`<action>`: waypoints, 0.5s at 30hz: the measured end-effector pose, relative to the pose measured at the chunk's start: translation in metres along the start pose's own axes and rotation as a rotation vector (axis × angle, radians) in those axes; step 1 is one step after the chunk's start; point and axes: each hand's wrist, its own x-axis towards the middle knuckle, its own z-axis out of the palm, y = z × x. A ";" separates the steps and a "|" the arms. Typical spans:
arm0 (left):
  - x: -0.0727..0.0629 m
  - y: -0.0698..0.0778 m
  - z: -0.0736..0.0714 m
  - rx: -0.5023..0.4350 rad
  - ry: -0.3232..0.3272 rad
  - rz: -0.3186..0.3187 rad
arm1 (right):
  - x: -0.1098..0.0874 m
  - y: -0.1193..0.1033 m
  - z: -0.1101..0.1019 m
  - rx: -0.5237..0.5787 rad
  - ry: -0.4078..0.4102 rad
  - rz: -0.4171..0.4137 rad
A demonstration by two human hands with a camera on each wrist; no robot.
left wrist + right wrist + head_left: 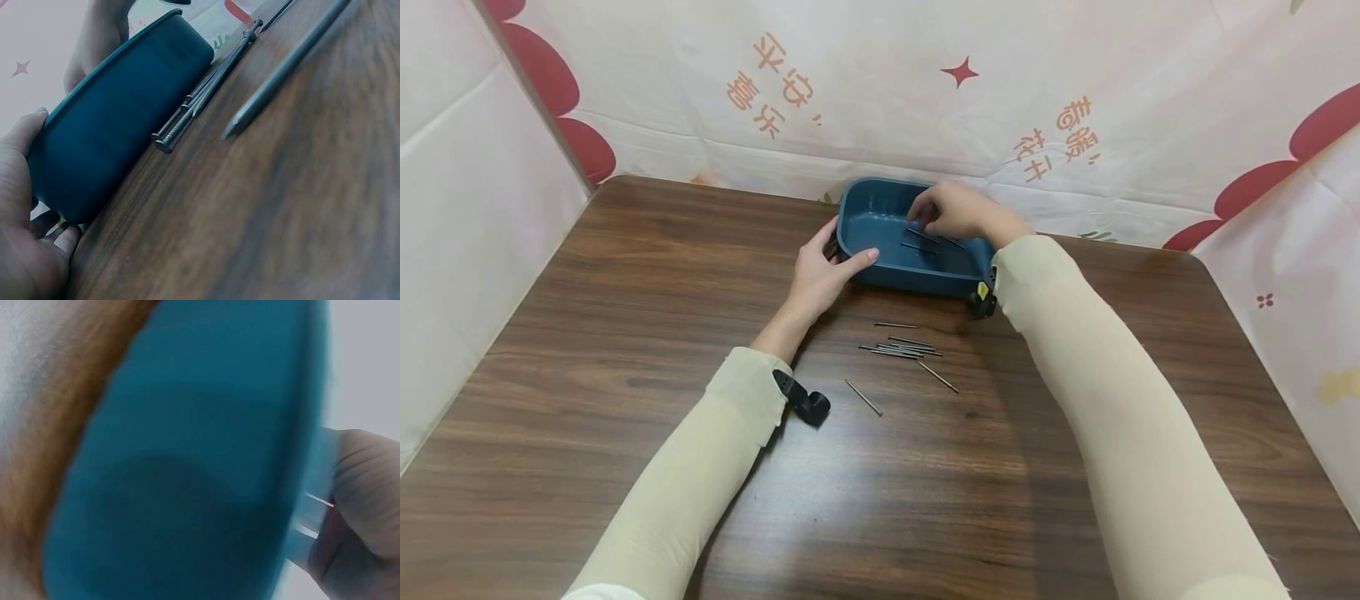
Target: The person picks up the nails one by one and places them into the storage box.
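A blue plastic tray (880, 267) stands at the back of the table. My left hand (823, 267) grips its left end, the thumb (861, 260) over the rim and the other fingers around the outside wall. The left wrist view shows this hand (25, 206) at the tray's side (119, 119). My right hand (958, 210) reaches down inside the tray with bent fingers, close over several nails (920, 248). I cannot tell whether it pinches one. The right wrist view has the tray wall (187, 425) in front of part of the hand (362, 512).
Several loose nails (895, 350) lie bunched on the wooden table (587, 375) in front of the tray. A single nail (863, 398) lies nearer my left wrist, another (937, 377) to its right. A printed cloth (887, 100) hangs close behind the tray.
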 end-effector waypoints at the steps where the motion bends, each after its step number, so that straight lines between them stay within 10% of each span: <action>1: 0.001 -0.001 0.001 -0.001 0.000 0.002 | -0.005 -0.001 -0.004 -0.006 0.014 -0.011; 15: -0.011 0.017 0.000 0.009 -0.005 -0.007 | -0.083 -0.045 -0.018 -0.077 0.098 -0.148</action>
